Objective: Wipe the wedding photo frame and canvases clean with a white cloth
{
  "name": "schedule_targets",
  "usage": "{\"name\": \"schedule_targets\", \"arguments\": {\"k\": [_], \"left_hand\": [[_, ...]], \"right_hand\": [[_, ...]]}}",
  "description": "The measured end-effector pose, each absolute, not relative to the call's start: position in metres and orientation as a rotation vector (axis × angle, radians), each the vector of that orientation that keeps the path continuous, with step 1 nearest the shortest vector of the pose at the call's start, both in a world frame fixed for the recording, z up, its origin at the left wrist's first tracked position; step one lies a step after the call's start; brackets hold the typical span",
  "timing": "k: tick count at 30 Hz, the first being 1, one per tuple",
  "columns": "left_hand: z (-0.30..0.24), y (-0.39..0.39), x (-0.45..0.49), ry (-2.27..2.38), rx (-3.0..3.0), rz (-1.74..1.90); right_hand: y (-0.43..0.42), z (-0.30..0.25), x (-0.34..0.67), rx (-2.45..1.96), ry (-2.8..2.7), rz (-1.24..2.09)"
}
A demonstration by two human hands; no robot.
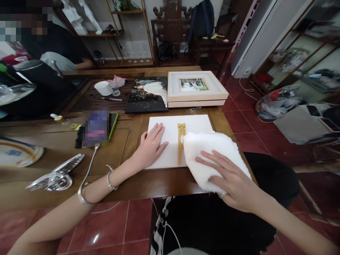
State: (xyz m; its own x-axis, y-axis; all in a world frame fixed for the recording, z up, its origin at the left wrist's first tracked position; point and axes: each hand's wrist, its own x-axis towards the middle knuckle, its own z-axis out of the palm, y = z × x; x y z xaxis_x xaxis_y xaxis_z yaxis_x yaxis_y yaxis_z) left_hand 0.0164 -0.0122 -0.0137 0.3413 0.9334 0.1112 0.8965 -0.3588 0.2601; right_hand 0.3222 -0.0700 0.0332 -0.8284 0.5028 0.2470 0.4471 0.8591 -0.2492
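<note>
My left hand (150, 147) lies flat with fingers apart on the left part of a white rectangular panel (170, 129), which rests near the table's front edge. A gold-coloured stand leg (181, 136) runs down the panel's middle, its wider end away from me. On the right, my right hand (230, 177) is on a fluffy white cloth (209, 145), fingers stretched over it and thumb pressed into a fold. The cloth covers the panel's right side, touches the leg, and drapes over the table edge. Whatever lies beneath it is hidden.
Beyond the panel are a framed photo (196, 95) in pale wood and a dark photo panel (135, 101). A charging phone (97, 127), a silvery butterfly-shaped object (60, 175) and a plate (20, 152) are leftward. A person (66, 44) is across the table (164, 182).
</note>
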Motion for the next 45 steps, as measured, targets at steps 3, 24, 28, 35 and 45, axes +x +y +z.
{"name": "schedule_targets", "arguments": {"k": [3, 24, 28, 35, 45], "left_hand": [[-0.012, -0.011, 0.015, 1.659, 2.429, 0.360], [-0.015, -0.003, 0.011, 1.547, 2.453, 0.416], [-0.015, -0.005, 0.013, 1.569, 2.466, 0.388], [-0.015, -0.005, 0.013, 1.582, 2.438, 0.386], [-0.016, -0.002, 0.009, 1.591, 2.407, 0.445]], "right_hand": [[-0.051, 0.027, 0.318, -0.732, -2.694, 0.229], [0.027, 0.008, 0.279, -0.902, -2.640, 0.033], [-0.019, 0.013, 0.288, -0.783, -2.703, 0.045], [-0.063, 0.030, 0.306, -0.601, -2.790, 0.253], [0.004, 0.024, 0.294, -0.831, -2.668, 0.270]]}}
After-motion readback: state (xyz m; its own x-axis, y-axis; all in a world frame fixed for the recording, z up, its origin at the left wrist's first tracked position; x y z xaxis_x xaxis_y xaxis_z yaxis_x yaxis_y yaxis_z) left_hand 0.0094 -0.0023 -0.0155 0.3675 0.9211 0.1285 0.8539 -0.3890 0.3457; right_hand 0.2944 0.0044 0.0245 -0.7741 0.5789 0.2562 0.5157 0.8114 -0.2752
